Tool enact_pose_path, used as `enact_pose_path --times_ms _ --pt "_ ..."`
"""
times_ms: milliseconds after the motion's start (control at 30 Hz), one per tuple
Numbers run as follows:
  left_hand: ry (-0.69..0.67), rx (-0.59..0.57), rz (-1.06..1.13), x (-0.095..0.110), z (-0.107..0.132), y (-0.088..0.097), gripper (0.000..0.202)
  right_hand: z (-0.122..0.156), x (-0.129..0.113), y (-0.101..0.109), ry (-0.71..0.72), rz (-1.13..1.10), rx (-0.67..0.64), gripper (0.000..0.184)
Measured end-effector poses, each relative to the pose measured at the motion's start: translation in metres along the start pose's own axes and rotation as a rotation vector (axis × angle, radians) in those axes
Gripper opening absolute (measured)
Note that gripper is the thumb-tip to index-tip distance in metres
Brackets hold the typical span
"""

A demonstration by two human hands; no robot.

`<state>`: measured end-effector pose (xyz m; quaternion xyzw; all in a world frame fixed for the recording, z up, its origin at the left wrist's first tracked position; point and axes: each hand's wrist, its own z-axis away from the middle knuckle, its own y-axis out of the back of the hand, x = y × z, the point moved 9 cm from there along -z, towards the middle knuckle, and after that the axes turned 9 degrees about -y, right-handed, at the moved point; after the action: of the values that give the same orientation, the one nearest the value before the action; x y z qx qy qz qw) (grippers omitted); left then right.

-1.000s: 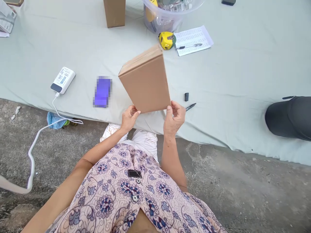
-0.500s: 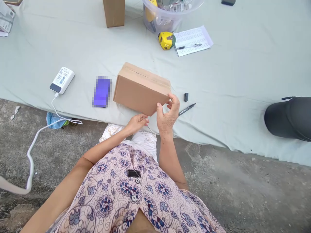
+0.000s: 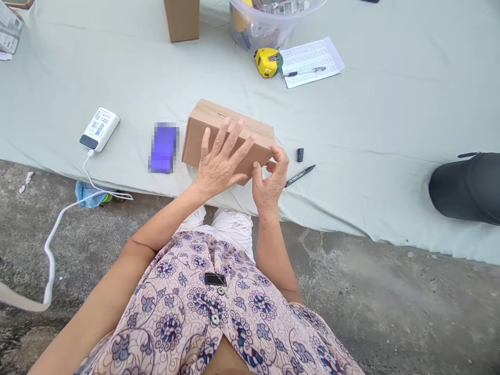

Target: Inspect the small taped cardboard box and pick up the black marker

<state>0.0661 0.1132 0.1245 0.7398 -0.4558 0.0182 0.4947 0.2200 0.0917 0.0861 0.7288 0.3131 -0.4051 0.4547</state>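
Observation:
A closed brown cardboard box [image 3: 191, 140] lies on its side on the pale green cloth [image 3: 390, 130], with a taped seam along its top. My left hand [image 3: 221, 161] rests flat on the box's near face, fingers spread. My right hand [image 3: 269, 179] pinches the box's near right corner between thumb and fingers. Just right of that hand lie a black marker pen [image 3: 300, 176] and a small black pen cap [image 3: 300, 154].
On the cloth are a blurred purple rectangle [image 3: 163, 148], a white power bank [image 3: 99, 129] with cable, a yellow tape measure [image 3: 268, 62], a printed sheet [image 3: 312, 61] with a pen, a clear plastic tub [image 3: 258, 26], another cardboard box [image 3: 182, 18] and a dark cap [image 3: 464, 190]. Concrete floor lies below the cloth.
The box has gone from held up and tilted to lying low on the cloth. My left hand has moved from under its edge onto its near face.

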Motion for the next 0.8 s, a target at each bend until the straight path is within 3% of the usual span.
enact_pose_path --times_ms 133,267,500,667,800 --pt "-0.007 -0.07 -0.008 -0.01 -0.002 -0.016 0.083 0.002 0.014 -0.006 -0.073 -0.037 -0.054 0.059" --pt "-0.017 -0.087 -0.057 -0.012 0.002 -0.019 0.085 0.012 0.049 -0.017 -0.287 -0.132 -0.116 0.08" --pt "0.001 -0.081 -0.051 -0.014 0.005 -0.018 0.083 0.048 0.085 -0.05 -0.571 -0.245 -0.351 0.069" --pt "0.024 -0.059 -0.017 -0.013 0.007 -0.014 0.077 0.057 0.085 -0.05 -0.619 -0.382 -0.214 0.066" --pt "0.046 -0.015 0.018 -0.009 0.006 -0.002 0.079 0.052 0.077 -0.027 -0.548 -0.363 -0.038 0.064"
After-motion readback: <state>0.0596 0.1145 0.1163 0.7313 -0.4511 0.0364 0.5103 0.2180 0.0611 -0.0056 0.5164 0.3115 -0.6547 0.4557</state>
